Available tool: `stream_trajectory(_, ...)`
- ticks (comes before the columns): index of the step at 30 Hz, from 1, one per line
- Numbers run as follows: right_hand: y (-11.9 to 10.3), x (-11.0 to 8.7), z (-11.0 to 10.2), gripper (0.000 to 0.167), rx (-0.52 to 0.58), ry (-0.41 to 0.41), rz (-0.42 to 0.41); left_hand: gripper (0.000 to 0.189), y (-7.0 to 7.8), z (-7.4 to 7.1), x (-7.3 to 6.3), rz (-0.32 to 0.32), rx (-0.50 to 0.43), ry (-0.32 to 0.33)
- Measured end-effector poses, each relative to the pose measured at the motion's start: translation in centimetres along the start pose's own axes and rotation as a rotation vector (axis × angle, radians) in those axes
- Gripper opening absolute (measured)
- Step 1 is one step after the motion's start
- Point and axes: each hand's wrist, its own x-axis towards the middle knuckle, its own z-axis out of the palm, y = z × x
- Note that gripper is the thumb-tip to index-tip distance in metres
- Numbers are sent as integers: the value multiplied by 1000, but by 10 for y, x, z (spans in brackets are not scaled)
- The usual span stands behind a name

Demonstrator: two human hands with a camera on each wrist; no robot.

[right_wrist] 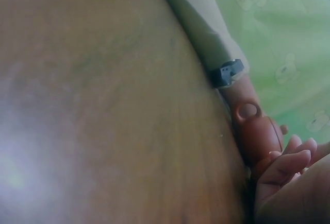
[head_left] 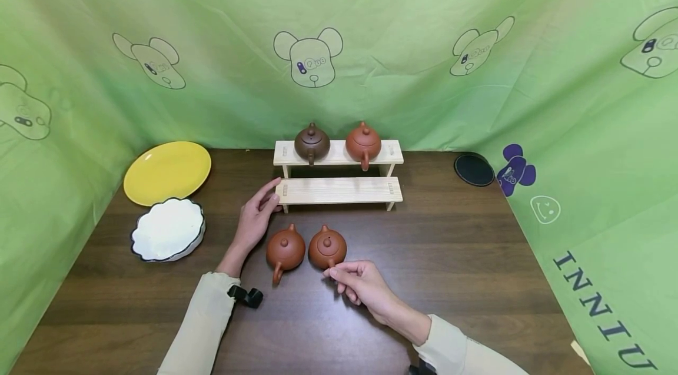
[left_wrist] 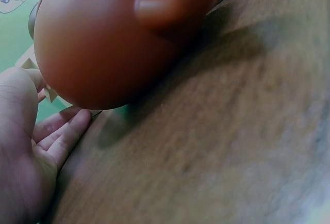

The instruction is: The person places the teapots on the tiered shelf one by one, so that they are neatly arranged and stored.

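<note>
My right hand (head_left: 365,289) pinches the handle of a reddish-brown clay teapot (head_left: 327,244) that sits on the table. Beside it stands a second reddish-brown teapot (head_left: 286,248), its handle pointing toward me; this one looms large in the left wrist view (left_wrist: 118,44). My left hand (head_left: 255,216) touches the left end of the lower step of a pale wooden two-step stand (head_left: 339,191), its fingers mostly straight. On the upper step rest a dark brown teapot (head_left: 312,142) and a reddish teapot (head_left: 363,142). Curled fingers of the right hand (right_wrist: 294,183) show in the right wrist view.
To the left lie a yellow oval plate (head_left: 168,172) and a white scalloped dish (head_left: 168,231) with a dark rim. A black round coaster-like disc (head_left: 474,169) is at the back right. Green printed curtains (head_left: 402,69) border the brown wooden table (head_left: 450,245).
</note>
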Motion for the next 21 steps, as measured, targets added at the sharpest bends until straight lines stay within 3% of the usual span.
stream_trajectory(6,0,0,-1,37,37,5,10,46,2,0,0,-9,2,-9)
stream_trajectory(14,-3,0,-2,36,70,15,35,48,-5,-1,1,66,-33,0)
stream_trajectory(21,-7,-1,-4,37,62,17,10,46,-6,-1,2,35,-19,5)
